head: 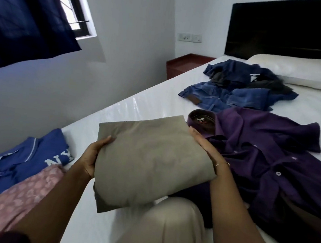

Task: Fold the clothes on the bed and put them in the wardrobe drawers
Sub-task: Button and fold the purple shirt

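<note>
A folded khaki garment (147, 159) is lifted a little above the white bed (149, 102). My left hand (93, 154) grips its left edge, thumb on top and fingers underneath. My right hand (208, 148) holds its right edge with the fingers laid fairly straight along the fold. A folded blue shirt with white letters (21, 158) and a folded pink patterned garment (21, 195) lie at the left. An unfolded purple shirt (267, 156) is spread just right of the khaki piece. Blue jeans (227, 96) and a dark pile of clothes (245, 75) lie farther up the bed.
A white pillow (309, 71) rests against the black headboard (290, 28). A reddish bedside table (183, 64) stands beside the bed near the wall. A dark blue curtain (24, 16) hangs over the window at upper left. My knee in beige trousers (165, 232) is below the garment.
</note>
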Motion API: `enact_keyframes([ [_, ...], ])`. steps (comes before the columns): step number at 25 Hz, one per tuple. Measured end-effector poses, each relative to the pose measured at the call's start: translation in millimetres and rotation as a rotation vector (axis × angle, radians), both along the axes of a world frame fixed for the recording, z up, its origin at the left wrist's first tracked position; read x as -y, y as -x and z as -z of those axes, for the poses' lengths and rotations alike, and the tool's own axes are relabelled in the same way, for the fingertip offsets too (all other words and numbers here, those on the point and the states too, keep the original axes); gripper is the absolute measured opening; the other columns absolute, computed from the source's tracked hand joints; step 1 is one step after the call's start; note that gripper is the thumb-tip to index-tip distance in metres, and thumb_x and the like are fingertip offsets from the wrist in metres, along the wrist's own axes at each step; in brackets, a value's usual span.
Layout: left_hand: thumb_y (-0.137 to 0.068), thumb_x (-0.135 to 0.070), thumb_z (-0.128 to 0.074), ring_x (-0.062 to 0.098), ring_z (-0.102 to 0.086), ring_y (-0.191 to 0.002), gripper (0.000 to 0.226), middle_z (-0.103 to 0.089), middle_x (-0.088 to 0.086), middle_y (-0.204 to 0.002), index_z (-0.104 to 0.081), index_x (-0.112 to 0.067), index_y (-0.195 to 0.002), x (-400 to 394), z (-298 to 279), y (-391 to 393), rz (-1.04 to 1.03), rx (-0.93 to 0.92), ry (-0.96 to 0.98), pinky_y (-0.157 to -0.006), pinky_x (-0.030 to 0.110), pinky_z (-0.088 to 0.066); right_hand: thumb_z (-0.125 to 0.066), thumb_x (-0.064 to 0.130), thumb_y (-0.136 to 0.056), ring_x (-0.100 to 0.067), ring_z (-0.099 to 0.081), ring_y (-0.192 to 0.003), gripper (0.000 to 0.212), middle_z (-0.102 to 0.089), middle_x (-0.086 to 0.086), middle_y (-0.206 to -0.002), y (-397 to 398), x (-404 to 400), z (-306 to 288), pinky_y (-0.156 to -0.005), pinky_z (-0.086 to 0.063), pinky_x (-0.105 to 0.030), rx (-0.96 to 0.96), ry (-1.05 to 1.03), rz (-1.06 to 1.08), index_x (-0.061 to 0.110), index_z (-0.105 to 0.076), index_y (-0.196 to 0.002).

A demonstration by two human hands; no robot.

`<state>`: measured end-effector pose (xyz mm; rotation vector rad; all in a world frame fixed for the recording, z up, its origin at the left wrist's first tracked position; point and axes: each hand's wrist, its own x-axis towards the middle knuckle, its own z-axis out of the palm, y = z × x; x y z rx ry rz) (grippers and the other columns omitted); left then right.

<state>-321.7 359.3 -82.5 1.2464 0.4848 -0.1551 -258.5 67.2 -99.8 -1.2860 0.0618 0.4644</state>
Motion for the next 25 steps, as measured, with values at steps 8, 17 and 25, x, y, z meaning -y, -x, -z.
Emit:
enact_keyframes([
  [8, -0.089, -0.019, -0.04, 0.025, -0.063, -0.07, 0.025, -0.071, 0.008, -0.071, -0.062, -0.01, -0.095, -117, -13, 63, -0.133, -0.016, -0.042, -0.071, 0.037, -0.046, -0.046, -0.017, -0.083, -0.013, -0.051, -0.115, 0.063, -0.045, -0.002, -0.141, 34, -137, -12, -0.083, -0.045, -0.01, 0.347, 0.23, -0.17, 0.019, -0.047, -0.135],
  [17, -0.091, -0.025, -0.049, 0.02, -0.069, -0.061, 0.021, -0.073, 0.005, -0.074, -0.064, -0.012, -0.1, -234, 27, 174, -0.405, 0.003, 0.072, -0.071, 0.037, -0.049, -0.045, -0.016, -0.083, -0.014, -0.036, -0.134, 0.066, -0.037, -0.001, -0.146, 71, -285, 0, -0.105, -0.03, -0.016, 0.554, 0.451, -0.45, 0.02, -0.044, -0.138],
  [25, -0.077, -0.025, -0.069, 0.035, -0.043, -0.121, 0.075, -0.043, 0.015, -0.134, -0.031, -0.008, -0.139, -242, 64, 173, -0.712, -0.225, -0.804, -0.098, 0.048, -0.038, -0.056, 0.016, -0.092, -0.023, -0.051, -0.118, 0.042, -0.055, -0.009, -0.127, 92, -296, 67, -0.093, -0.035, -0.017, 0.575, 0.719, -0.324, 0.025, -0.051, -0.133],
])
